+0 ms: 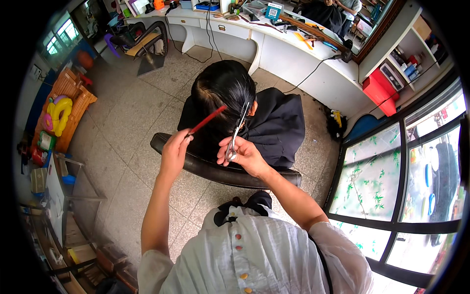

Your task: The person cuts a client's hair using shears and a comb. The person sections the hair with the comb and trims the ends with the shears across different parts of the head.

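Note:
In front of me a person with dark, wet-looking hair (223,78) sits in a black barber chair (210,172), covered by a black cape (276,125). My left hand (175,149) is closed on the end of a red comb (208,120), which slants up toward the back of the head. With my right hand (240,156) I hold metal scissors (238,125) by the handles. Their blades point up along the right side of the hair, near the ear. Whether the blades touch the hair, I cannot tell.
A white counter (289,36) with combs and tools runs along the far wall beneath a mirror (338,19). A hair dryer (345,55) hangs at its edge, its cord trailing. Glass doors (369,171) stand at right, a wooden bench (73,105) at left, another chair (149,41) far left.

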### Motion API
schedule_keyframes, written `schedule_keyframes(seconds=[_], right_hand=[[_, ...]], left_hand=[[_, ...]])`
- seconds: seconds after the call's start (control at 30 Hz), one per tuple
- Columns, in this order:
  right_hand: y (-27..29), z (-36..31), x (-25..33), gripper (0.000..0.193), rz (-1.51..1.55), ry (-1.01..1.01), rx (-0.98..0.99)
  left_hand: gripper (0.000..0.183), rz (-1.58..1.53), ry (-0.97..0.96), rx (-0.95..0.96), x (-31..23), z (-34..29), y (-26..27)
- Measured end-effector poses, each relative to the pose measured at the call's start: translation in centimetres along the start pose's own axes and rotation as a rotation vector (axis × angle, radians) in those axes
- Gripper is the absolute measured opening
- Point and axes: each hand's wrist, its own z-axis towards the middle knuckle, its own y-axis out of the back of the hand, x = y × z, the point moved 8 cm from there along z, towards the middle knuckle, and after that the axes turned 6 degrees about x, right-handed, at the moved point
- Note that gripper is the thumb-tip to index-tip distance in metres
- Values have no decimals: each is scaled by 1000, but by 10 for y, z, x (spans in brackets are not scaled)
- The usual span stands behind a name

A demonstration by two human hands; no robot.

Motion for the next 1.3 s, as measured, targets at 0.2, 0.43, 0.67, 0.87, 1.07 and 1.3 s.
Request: schedule_keyframes(seconds=[0.2, 0.43, 0.67, 0.87, 1.07, 1.3], right_hand=[[16, -9, -7, 29, 147, -12, -114], [-14, -14, -15, 33, -131, -139, 104], [18, -1, 8, 24, -64, -34, -98], [16, -14, 19, 28, 152, 32, -60], [30, -21, 12, 29, 164, 74, -198], [-10, -16, -7, 26, -110, -198, 72]], left_hand=[[21, 127, -59, -45, -14, 16, -28], [20, 265, -83, 213, -16, -7, -71], [20, 199, -18, 250, -9, -15, -35], [19, 118, -39, 10, -35, 10, -7], [16, 298, -94, 1, -48, 15, -46], [20, 330, 14, 336, -30, -7, -72]])
